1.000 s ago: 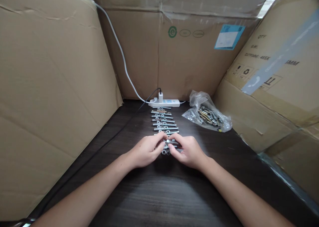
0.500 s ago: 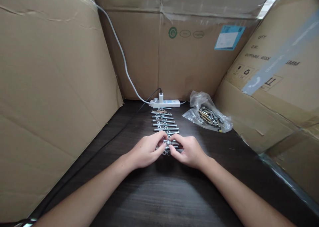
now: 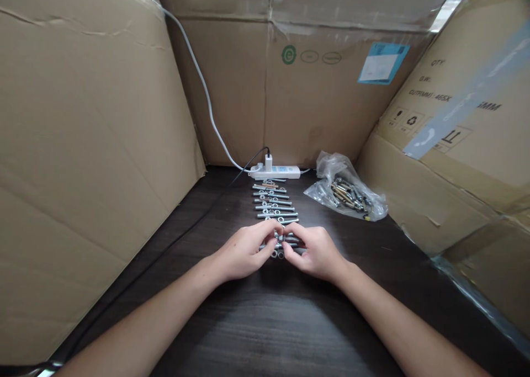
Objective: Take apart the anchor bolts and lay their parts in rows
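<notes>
My left hand (image 3: 248,251) and my right hand (image 3: 317,250) meet fingertip to fingertip over the near end of a column of metal fasteners. In my right hand's curled fingers lies a silvery bolt (image 3: 292,238), pointing sideways toward the left hand. The left thumb and fingers pinch a small nut (image 3: 281,238) at the bolt's left end; fingertips partly cover it. Just below, a loose nut (image 3: 274,254) and a ring (image 3: 281,254) rest on the table. Beyond the hands, several bolts (image 3: 275,208) lie crosswise in rows, with nuts and washers among them.
A white power strip (image 3: 285,172) with a plugged-in adapter stands behind the rows. A clear plastic bag (image 3: 331,164) of metal fasteners lies at the back right. A black cable (image 3: 186,231) crosses the dark table (image 3: 285,322) on the left. Cardboard boxes (image 3: 232,90) wall in three sides.
My left fingertips have closed in slightly over the nut at the bolt's end, which now shows less. Both hands stay in nearly the same place; the view has shifted a little.
</notes>
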`<state>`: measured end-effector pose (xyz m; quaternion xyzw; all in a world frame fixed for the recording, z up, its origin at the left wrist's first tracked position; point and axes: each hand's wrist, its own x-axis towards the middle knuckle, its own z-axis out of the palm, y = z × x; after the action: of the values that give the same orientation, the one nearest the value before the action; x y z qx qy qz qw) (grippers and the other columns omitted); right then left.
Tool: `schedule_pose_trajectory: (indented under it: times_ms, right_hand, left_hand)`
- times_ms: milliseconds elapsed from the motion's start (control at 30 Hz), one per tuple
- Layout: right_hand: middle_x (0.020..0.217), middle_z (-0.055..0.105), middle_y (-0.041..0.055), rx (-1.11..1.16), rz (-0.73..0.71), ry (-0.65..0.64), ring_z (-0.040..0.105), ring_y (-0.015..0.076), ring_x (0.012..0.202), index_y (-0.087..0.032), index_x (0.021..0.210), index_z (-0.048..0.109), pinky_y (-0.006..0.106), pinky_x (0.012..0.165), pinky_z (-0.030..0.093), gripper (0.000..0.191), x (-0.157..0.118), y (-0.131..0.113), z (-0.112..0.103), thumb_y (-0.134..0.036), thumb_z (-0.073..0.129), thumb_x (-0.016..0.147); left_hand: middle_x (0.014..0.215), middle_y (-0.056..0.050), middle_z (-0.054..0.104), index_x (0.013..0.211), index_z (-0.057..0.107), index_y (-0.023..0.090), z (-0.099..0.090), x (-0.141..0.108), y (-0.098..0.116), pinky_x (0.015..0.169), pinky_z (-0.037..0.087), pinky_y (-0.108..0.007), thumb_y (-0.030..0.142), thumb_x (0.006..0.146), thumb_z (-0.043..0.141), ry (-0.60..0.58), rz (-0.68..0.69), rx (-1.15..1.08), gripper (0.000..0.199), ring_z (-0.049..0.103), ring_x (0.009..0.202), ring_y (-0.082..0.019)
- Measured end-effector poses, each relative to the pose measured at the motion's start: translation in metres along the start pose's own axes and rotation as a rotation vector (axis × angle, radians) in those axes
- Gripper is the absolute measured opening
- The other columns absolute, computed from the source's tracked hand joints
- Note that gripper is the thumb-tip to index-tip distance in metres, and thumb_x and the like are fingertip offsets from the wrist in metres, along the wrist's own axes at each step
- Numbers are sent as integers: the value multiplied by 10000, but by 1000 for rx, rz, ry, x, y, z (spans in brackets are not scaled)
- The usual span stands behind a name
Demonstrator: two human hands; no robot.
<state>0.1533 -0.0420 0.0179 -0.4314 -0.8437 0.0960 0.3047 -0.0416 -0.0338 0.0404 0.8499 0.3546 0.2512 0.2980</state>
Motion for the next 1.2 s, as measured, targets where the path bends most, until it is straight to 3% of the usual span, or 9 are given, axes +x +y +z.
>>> schedule_pose_trajectory:
  times_ms: [633, 1200]
  right_hand:
    - [652, 647, -10, -26, -1, -1, 528, 107, 483, -192, 944, 614, 199, 531, 388, 204, 0, 1, 0, -265, 539, 769]
    - [620, 627, -15, -31, 0, 10, 529, 110, 489, -192, 904, 601, 197, 548, 398, 172, -1, 1, 1, -267, 545, 759]
  left_hand:
    - [705, 31, 515, 973, 495, 203, 0, 1, 0, 559, 339, -211, 243, 897, 401, -51, -46, 42, 127, 445, 592, -110]
    - [756, 22, 593, 986, 546, 211, 3, 2, -9, 597, 357, -220, 289, 925, 382, -61, -34, 68, 192, 508, 630, -121]
